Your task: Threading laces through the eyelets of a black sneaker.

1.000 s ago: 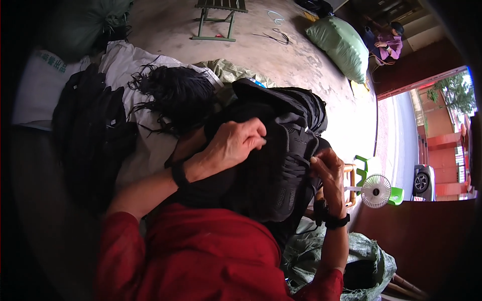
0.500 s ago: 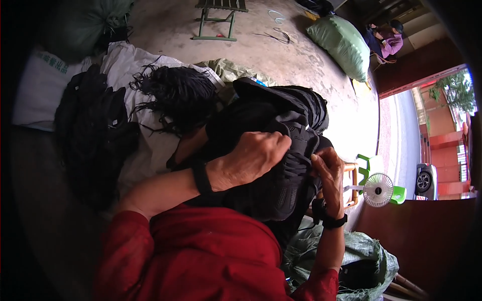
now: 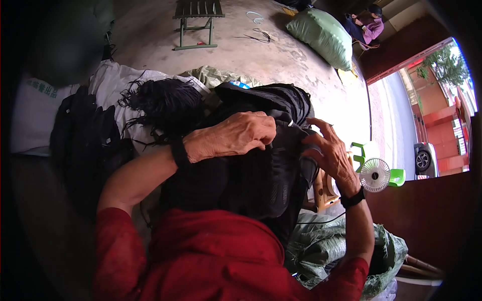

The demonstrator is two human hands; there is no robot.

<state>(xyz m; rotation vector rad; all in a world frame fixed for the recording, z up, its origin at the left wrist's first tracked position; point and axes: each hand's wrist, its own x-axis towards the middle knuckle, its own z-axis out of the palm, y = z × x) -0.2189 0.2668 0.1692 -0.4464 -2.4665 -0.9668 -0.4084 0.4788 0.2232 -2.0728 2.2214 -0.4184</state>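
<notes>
A black shoe upper (image 3: 277,188) lies across my lap, its toe part toward my body. My left hand (image 3: 246,133) is over its left side near the opening, fingers curled together; anything pinched in them is too dark to make out. At the right edge of the upper, my right hand (image 3: 329,153) has its thumb and fingers spread apart. Beyond both hands is a stack of more black uppers (image 3: 288,98). A heap of black shoelaces (image 3: 163,105) rests to the left, near my left forearm.
More black pieces (image 3: 90,130) are piled on white sacking at far left. A folding stool (image 3: 197,22) and a full green sack (image 3: 321,37) stand ahead. To the right are a small white fan (image 3: 375,175), a bamboo chair (image 3: 326,193) and an open woven sack (image 3: 321,246). Another person (image 3: 371,25) sits far off.
My right hand has let go of the upper's lace area, its fingers now spread. My left hand has shifted back toward the left and slightly up in view. The view has turned a little.
</notes>
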